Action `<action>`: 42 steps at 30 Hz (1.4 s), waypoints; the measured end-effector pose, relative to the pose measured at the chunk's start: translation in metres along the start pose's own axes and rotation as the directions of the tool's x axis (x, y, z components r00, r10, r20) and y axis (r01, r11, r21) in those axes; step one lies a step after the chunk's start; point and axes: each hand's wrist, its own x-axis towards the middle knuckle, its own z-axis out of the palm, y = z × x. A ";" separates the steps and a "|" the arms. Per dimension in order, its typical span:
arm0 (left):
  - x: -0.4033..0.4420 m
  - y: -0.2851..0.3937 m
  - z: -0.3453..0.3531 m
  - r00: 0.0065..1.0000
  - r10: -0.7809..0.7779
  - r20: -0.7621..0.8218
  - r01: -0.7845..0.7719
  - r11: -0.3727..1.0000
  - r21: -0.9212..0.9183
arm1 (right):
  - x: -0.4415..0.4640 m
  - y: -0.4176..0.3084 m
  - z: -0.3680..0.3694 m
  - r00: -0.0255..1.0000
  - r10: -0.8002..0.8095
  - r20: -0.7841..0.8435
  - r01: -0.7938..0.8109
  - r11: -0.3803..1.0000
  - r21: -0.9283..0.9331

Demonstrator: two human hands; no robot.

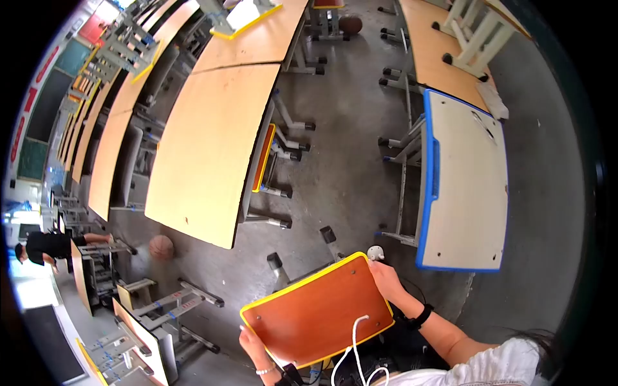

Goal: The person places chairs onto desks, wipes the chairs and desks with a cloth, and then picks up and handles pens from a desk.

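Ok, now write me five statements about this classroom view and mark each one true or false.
1. The left hand and the right hand both grip the stool. True.
2. The stool's seat is edged in blue. False: it is edged in yellow.
3. The blue-edged desk is at the far left of the view. False: it is on the right side.
4. There is a black band on the right wrist. True.
5. Only one ball shows on the floor. False: there are two, a left ball and a top ball.
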 end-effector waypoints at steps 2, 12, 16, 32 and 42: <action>-0.029 0.032 -0.029 0.991 -0.075 -0.115 0.057 0.987 -0.153 | -0.028 -0.050 -0.013 1.000 -0.020 0.002 0.020 0.999 0.042; -0.152 0.126 -0.122 0.943 -0.150 -0.296 0.039 0.936 -0.350 | -0.130 -0.180 -0.077 0.924 -0.294 0.245 0.291 0.955 0.046; -0.184 0.151 -0.122 0.936 -0.106 -0.336 -0.038 0.918 -0.396 | -0.163 -0.206 -0.129 0.855 -0.453 0.252 0.478 0.877 -0.044; -0.294 0.334 -0.035 0.869 0.409 -0.279 -0.483 0.823 -0.300 | -0.213 -0.133 -0.323 0.884 -0.467 -0.029 0.459 0.855 0.243; -0.325 0.458 0.040 0.435 0.898 -0.071 -0.895 0.422 -0.147 | -0.271 -0.080 -0.358 0.817 -0.437 -0.376 0.561 0.755 0.340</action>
